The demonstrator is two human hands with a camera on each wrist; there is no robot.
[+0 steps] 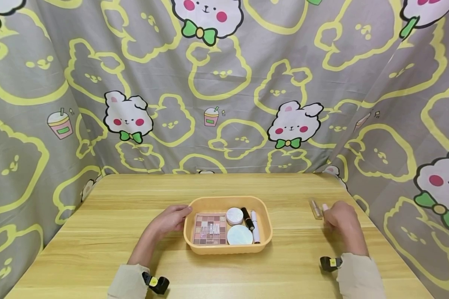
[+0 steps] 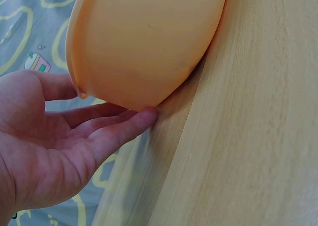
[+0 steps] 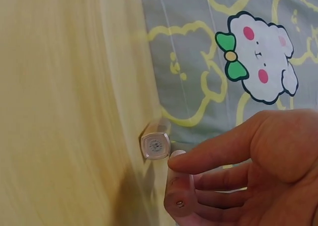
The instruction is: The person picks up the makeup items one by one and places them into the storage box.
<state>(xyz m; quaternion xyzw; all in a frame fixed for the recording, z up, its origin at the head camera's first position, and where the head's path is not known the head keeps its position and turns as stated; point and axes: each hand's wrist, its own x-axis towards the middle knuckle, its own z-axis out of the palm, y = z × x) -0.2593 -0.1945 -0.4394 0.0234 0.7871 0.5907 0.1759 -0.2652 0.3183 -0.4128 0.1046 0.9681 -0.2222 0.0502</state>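
Note:
My left hand (image 1: 171, 219) grips the left end of an orange plastic basket (image 1: 228, 249), which sits mid-table. In the left wrist view, the thumb is at the rim and fingertips (image 2: 147, 115) lie against the outer wall low down. Over at the right, my right hand (image 1: 342, 216) pinches a pinkish lip gloss tube (image 3: 180, 193) between thumb and fingers. Close beside it lies a second, clear-sided lip gloss tube (image 1: 316, 209), whose square end (image 3: 155, 146) faces the right wrist camera.
Inside the basket are an eyeshadow palette (image 1: 210, 229), a small round white case (image 1: 234, 216), a larger round compact (image 1: 240, 235), a black lipstick tube (image 1: 247, 219) and a white tube (image 1: 255, 227). A patterned curtain (image 1: 224, 137) stands behind the wooden table (image 1: 142, 187).

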